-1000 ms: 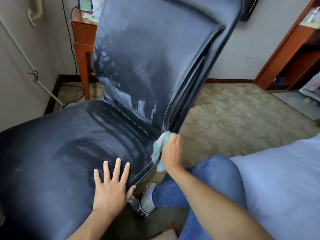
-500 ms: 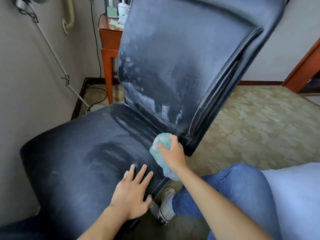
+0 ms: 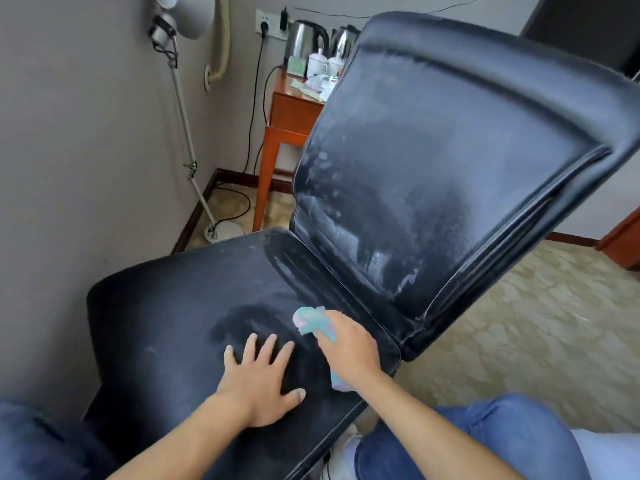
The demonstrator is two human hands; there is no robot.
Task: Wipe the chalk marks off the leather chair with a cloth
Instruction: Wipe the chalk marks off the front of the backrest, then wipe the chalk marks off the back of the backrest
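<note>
While the right hand point(image 3: 349, 344) wipes, a side table point(image 3: 287, 116) stands behind the chair point(image 3: 433, 161).

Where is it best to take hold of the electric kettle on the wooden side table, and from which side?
Probably by the black handle of the kettle, the arched part on its right, coming from the front right. The body is smooth rounded steel, and its cord runs to the wall socket on the left, so that side is less free.

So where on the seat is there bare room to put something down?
The far-left stretch of the seat, between its wall-side edge and the left hand, is bare. The near-right part is crowded: the left hand lies flat there and the right hand grips the cloth beside the backrest.
</note>
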